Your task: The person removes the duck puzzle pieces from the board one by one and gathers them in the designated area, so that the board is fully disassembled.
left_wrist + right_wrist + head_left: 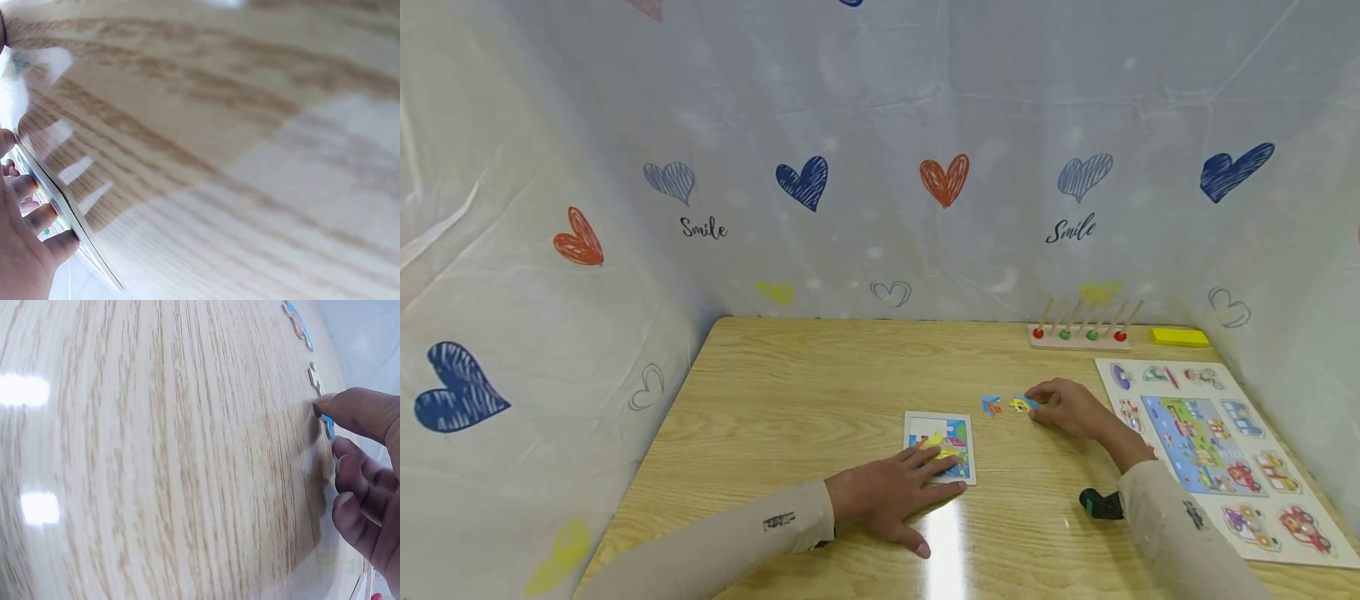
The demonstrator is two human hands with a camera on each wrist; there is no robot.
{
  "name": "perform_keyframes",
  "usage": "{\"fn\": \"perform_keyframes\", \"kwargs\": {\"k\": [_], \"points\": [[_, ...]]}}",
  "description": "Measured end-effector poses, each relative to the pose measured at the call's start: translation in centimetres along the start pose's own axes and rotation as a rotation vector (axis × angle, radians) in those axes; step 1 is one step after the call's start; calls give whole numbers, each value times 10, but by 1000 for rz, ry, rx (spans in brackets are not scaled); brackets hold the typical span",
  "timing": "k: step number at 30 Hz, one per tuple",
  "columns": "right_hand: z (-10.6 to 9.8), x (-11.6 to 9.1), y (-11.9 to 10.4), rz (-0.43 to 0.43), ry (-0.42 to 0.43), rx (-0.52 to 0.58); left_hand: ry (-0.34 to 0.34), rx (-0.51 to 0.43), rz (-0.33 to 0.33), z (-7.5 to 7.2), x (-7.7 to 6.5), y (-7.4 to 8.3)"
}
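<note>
Hand, left (898, 498): spread, fingers resting across the jigsaw tray (927, 428).
Tray position: on the wood-grain table (775, 400), a white unfilled patch at its upper left.
Hand, right (1075, 409): thumb and fingertips pinching the right end of a yellow-and-blue jigsaw piece (1021, 405), right of the tray.
Piece handling: probably light, thin, stiff, somewhat slippery; best held by opposite edges, sparing the knobs.
Blue-and-orange piece (992, 406): loose, just left of the pinched one.
Peg stand (1078, 342): near the far edge.

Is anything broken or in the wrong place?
Nothing looks broken. The small puzzle looks unfinished: there's a white gap, and two loose pieces, one reddish and blue, one yellow and blue, sit outside. The right hand touches the yellow one.
</note>
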State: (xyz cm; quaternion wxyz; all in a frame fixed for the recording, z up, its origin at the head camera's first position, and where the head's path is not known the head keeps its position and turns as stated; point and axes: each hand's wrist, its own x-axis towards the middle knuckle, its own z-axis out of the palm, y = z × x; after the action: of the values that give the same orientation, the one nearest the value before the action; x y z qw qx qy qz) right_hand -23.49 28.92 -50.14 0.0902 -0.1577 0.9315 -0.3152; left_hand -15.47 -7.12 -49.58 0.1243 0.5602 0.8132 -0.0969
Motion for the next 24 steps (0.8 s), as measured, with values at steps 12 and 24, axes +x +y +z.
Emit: {"fn": "perform_keyframes", "kwargs": {"k": [12,24], "points": [[-3,0,-8,-12,30,27,-4,-10,-8,0,1,0],[15,9,-47,-124,-96,157,-1,-72,-22,-1,-1,0]]}}
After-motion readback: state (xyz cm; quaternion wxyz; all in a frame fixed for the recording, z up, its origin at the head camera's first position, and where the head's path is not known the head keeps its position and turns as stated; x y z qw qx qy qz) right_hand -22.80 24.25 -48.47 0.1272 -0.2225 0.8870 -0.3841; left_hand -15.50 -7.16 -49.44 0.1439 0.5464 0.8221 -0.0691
